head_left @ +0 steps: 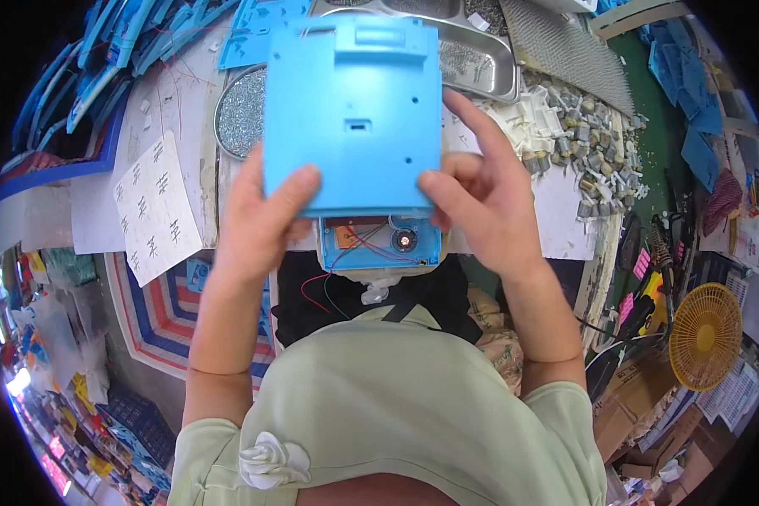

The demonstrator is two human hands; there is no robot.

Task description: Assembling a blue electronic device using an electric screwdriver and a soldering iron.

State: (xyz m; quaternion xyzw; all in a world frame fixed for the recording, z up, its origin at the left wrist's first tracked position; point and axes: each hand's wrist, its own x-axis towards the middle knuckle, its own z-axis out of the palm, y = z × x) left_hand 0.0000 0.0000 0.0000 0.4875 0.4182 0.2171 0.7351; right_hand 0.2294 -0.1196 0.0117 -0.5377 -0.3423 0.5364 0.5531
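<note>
Both my hands hold up a flat blue plastic panel (363,160) with a slot in its middle and a raised ledge near its far edge. My left hand (260,215) grips its near left corner, thumb on top and fingers underneath. On the right edge, my right hand (489,198) pinches it with the thumb on the face and the index finger stretched along the side. Below the panel's near edge sits an open blue housing (426,250) with a round speaker-like part (404,240) and thin red wires inside. The panel hides the rest of it.
Metal trays of small screws (238,114) stand at the far side. A heap of small white and grey parts (578,148) lies to the right. Stacked blue panels (101,63) fill the far left, near a sheet with handwriting (156,215). A yellow fan (706,337) is at right.
</note>
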